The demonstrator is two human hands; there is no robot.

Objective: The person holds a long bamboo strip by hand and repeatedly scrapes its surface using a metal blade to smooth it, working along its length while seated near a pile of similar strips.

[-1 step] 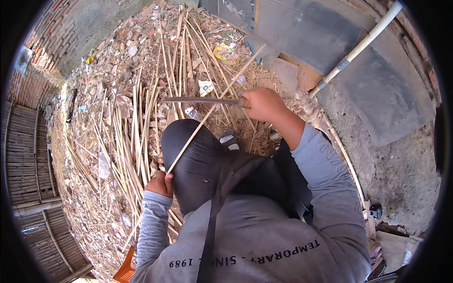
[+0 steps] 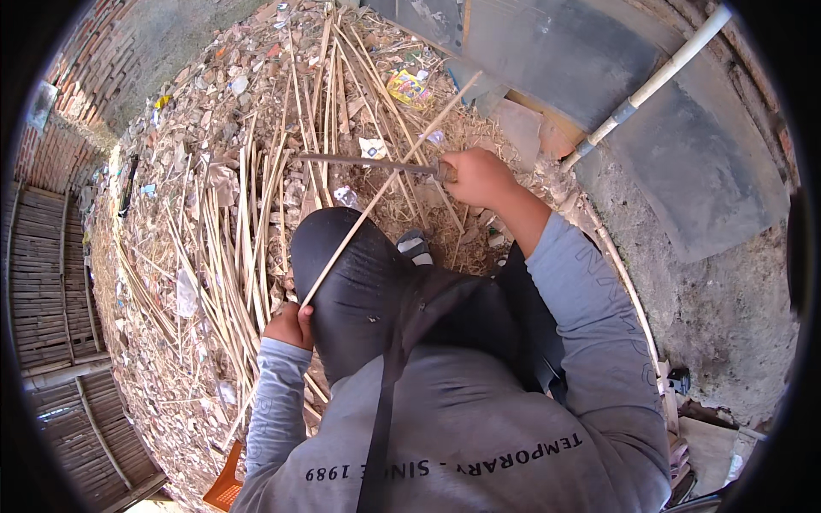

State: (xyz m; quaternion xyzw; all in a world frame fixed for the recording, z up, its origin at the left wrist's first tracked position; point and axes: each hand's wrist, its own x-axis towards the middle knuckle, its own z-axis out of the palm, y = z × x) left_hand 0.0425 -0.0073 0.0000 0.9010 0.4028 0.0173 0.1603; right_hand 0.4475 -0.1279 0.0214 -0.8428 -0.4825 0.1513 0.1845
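- Outdoor ground (image 2: 192,137) strewn with rubble; a brick wall (image 2: 94,64) stands at its far left corner, dark panels (image 2: 693,188) along its right edge.
- Loose strips (image 2: 244,244) lie lengthwise across the ground, left of the person's knee (image 2: 342,299).
- The left hand (image 2: 289,326), beside that knee, has its fingers closed on the near end of a pale strip (image 2: 349,239).
- The strip slants over the knee, away and to the right.
- The right hand (image 2: 479,178) grips a knife (image 2: 368,162) by its handle, blade pointing left.
- Blade and strip cross beyond the knee, nearer the right hand; whether they touch is unclear.
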